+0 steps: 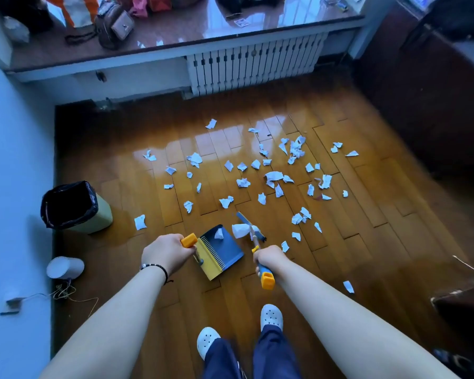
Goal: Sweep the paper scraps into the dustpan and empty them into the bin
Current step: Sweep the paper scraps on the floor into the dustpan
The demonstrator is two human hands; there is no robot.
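L hand (pixel 167 253) is curled round the yellow handle of the dustpan (pixel 221 251), which sits on the wood floor (pixel 367 242) w/ one scrap inside. R hand (pixel 268 259) grips the broom (pixel 253 228) handle; broom head touches a big scrap right beside the pan's mouth. Paper scraps (pixel 274 177) lie scattered across the floor beyond. Bin (pixel 74 205) w/ black liner stands to the left, near the wall.

Domestic room in a lived-in home. Glossy wooden parquet floor (pixel 326 242); a white ribbed radiator (pixel 257 64) at the far wall beneath a deep polished sill (pixel 197 31) bearing a small backpack (pixel 114 26) and other bags; a lined waste bin (pixel 74 206) at left; dark wooden furniture (pixel 422 91) at right
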